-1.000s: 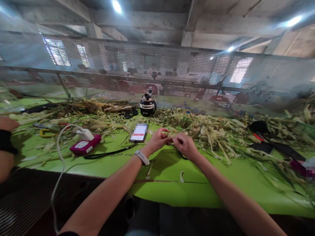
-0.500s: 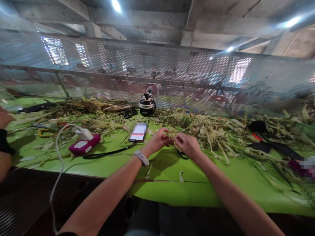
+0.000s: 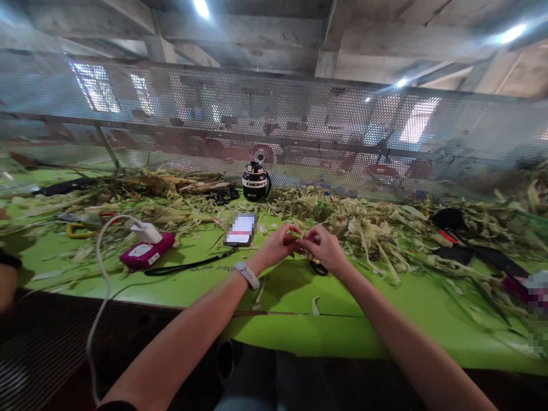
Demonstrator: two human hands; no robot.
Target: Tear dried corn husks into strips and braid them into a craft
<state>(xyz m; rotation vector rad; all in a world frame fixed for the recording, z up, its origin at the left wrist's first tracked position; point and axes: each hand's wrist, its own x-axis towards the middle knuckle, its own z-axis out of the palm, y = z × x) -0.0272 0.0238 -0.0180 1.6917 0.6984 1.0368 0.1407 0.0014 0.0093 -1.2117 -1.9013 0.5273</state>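
Observation:
My left hand [image 3: 278, 245], a pale watch on its wrist, and my right hand [image 3: 325, 248] meet over the green table [image 3: 363, 308]. Both pinch a thin strip of pale dried husk [image 3: 303, 238] between their fingertips. The strip is small and mostly hidden by the fingers. A heap of dried husks and leaves [image 3: 368, 225] lies just behind and to the right of my hands. A phone [image 3: 241, 229] lies flat just left of my left hand.
A black bottle [image 3: 256, 182] stands at the mesh fence [image 3: 274, 125]. A pink power bank [image 3: 146, 254] with white plug and cable sits left, a black lanyard beside it. Scissors [image 3: 81, 228] lie far left. Another person's arm [image 3: 6, 274] shows at the left edge. Dark tools [image 3: 475, 254] lie right.
My two hands have drawn closer together on the husk strip. The other person's hand at the far left has dropped mostly out of view.

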